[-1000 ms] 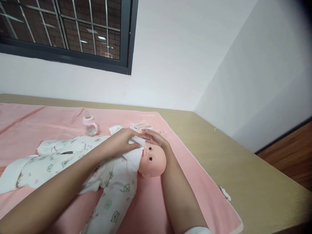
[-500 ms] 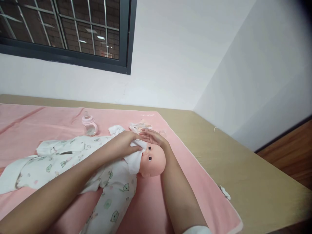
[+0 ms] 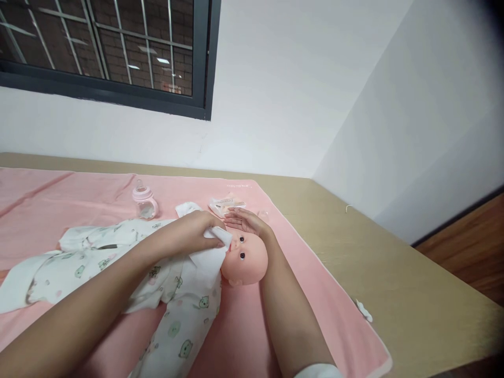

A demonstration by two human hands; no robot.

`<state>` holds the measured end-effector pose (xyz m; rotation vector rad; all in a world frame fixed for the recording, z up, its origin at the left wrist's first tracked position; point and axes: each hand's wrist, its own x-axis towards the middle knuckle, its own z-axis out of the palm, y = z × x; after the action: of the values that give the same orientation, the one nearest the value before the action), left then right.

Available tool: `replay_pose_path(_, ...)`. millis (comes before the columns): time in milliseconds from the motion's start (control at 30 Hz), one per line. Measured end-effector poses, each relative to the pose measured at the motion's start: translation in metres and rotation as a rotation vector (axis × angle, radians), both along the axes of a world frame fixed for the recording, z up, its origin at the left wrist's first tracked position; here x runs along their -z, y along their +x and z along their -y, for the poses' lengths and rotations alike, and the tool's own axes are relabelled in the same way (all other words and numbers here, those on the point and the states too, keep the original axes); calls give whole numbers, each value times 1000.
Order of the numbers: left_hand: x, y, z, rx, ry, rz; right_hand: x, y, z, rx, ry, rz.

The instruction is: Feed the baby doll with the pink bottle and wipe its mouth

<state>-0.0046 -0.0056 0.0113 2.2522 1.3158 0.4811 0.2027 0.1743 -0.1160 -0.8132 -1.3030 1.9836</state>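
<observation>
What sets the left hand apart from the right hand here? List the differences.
The left hand pinches a white wipe against the doll's lower face, fingers curled; the right hand lies flat and open on top of the doll's head, holding nothing. The left arm crosses over the doll's printed romper; the right arm runs beside the head over the pink blanket. Both touch the doll.

The left hand (image 3: 191, 232) and its wipe (image 3: 210, 257) hide the mouth and chin of the doll (image 3: 246, 257). The right hand (image 3: 247, 221) covers the far side of the doll's head. Both forearms run off the bottom edge. The suit (image 3: 118, 262) is cut off at the left edge and the bottom edge. Beyond the doll, print on the packet (image 3: 227, 203) is too small to read, and a small clear thing (image 3: 263, 214) beside the packet cannot be made out.
</observation>
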Motion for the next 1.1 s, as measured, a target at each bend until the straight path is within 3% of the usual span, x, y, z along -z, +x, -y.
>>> replay_pose_path(267, 9, 2, -5, -5, 24, -97, -2, 0, 2, 4, 6, 10)
replay_pose_path(600, 4, 3, -5, -27, 91, -40, 2, -1, -1, -4, -1, -10)
replay_pose_path(1100, 11, 12, -11, -123, 159, -46, -9, -2, 6, 36, -17, 41)
